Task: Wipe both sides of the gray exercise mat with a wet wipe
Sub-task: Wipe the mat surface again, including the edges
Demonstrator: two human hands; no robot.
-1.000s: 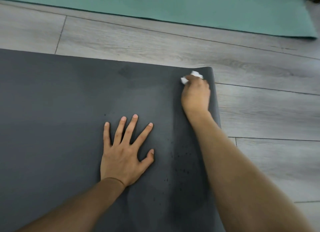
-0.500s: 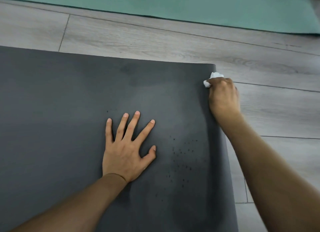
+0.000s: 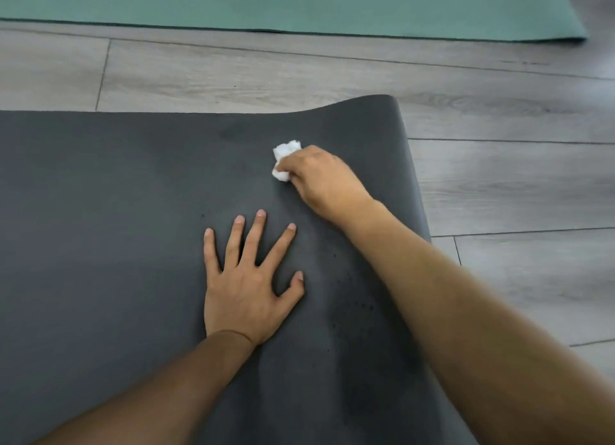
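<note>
On gray mat point(image 3: 100, 211) | right hand point(image 3: 324, 178) grip pinches wipe point(image 3: 285, 160) | left hand point(image 3: 248, 285) flat, fingers spread | far corner lifted

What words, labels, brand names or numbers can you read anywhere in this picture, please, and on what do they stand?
There is none to read. The gray exercise mat shows only dark specks and faint smudges, no logo or print. The wet wipe in the right hand is plain white. The green mat and the wood-look floor carry no writing either.
</note>
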